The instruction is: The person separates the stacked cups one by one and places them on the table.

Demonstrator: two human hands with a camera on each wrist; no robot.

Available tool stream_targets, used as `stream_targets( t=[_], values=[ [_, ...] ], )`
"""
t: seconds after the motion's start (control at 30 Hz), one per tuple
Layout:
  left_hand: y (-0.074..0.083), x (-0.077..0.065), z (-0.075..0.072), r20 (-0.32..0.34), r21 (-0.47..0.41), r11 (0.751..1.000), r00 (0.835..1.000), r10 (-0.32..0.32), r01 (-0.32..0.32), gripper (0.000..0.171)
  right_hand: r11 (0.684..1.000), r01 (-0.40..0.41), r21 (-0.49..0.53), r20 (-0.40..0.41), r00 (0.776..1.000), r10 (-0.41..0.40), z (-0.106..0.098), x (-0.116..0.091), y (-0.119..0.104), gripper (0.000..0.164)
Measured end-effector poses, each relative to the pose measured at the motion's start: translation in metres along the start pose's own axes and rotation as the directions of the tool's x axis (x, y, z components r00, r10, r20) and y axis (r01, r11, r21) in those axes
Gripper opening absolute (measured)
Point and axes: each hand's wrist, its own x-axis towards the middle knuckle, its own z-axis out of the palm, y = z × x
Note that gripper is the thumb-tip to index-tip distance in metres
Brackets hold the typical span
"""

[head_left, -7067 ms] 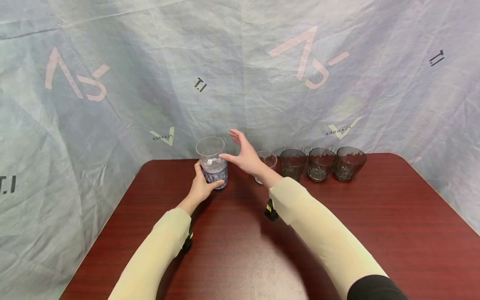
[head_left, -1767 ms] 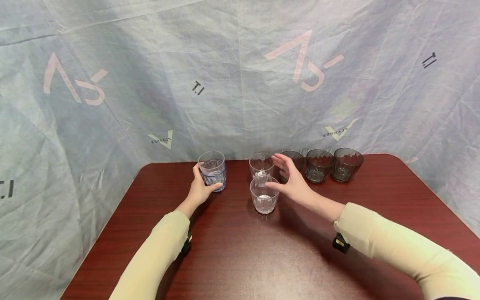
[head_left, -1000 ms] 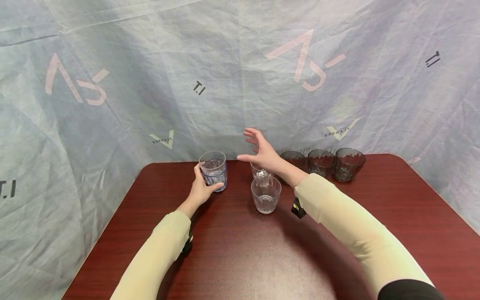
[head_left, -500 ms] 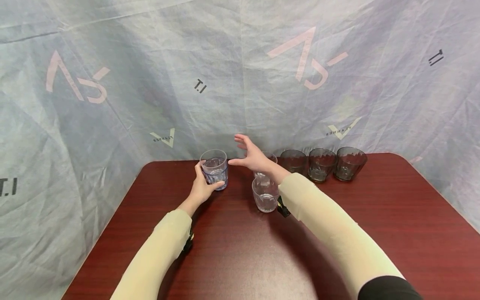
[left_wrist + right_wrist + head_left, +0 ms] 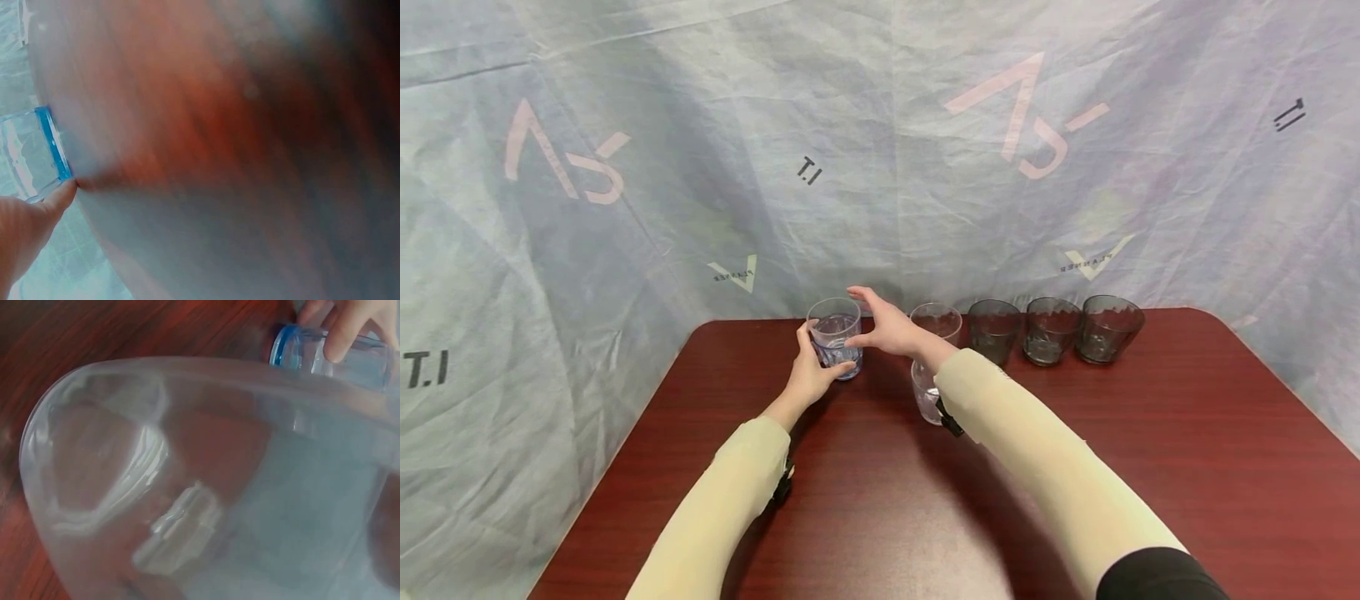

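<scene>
At the back left of the table, my left hand (image 5: 811, 371) grips a clear, blue-tinted glass (image 5: 831, 335) low on its wall, thumb in front. A clear rim tops it, and a blue line runs round it partway down. In the left wrist view the thumb (image 5: 57, 199) lies by the glass's blue base (image 5: 52, 142). My right hand (image 5: 891, 327) reaches in from the right, fingers and thumb spread beside the rim, thumb overlapping the glass. Under the right forearm stand two clear glasses, one behind (image 5: 936, 315), one in front (image 5: 922, 398), each partly hidden.
Three smoky dark glasses, left (image 5: 995, 333), middle (image 5: 1052, 332) and right (image 5: 1109, 329), stand in a row along the back edge of the red-brown table (image 5: 865, 500). A grey printed cloth (image 5: 865, 108) hangs right behind it.
Since the oldest frame the stack in my left hand has become shorter, and a clear glass stands in front. My right hand left that glass and moved left to the held one.
</scene>
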Motion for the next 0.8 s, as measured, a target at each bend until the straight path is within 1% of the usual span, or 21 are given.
stream_targets(
  t=[0.07, 0.23, 0.5, 0.67, 0.8],
  values=[
    [0.0, 0.0, 0.0, 0.0, -0.002, 1.0, 1.0, 0.005, -0.005, 0.096, 1.0, -0.014, -0.01, 0.0, 1.0, 0.014, 0.002, 0.002, 0.0, 0.086],
    [0.001, 0.0, 0.0, 0.01, -0.009, 1.0, 1.0, -0.017, 0.017, 0.095, 0.999, -0.042, -0.017, 0.004, 0.999, 0.042, 0.005, 0.006, 0.0, 0.087],
    [0.001, 0.001, 0.001, 0.017, -0.001, 0.999, 0.999, -0.032, 0.032, 0.095, 0.998, -0.062, -0.013, 0.013, 0.998, 0.062, 0.008, 0.009, 0.002, 0.091],
    [0.001, 0.001, 0.001, 0.014, 0.006, 0.999, 0.999, -0.04, 0.04, 0.095, 0.996, -0.086, -0.001, 0.031, 0.996, 0.086, 0.01, 0.01, 0.001, 0.09],
    [0.0, 0.001, 0.0, 0.003, 0.011, 0.999, 0.999, -0.038, 0.038, 0.095, 0.996, -0.09, 0.006, 0.036, 0.995, 0.09, 0.012, 0.012, 0.001, 0.089]
  ],
)
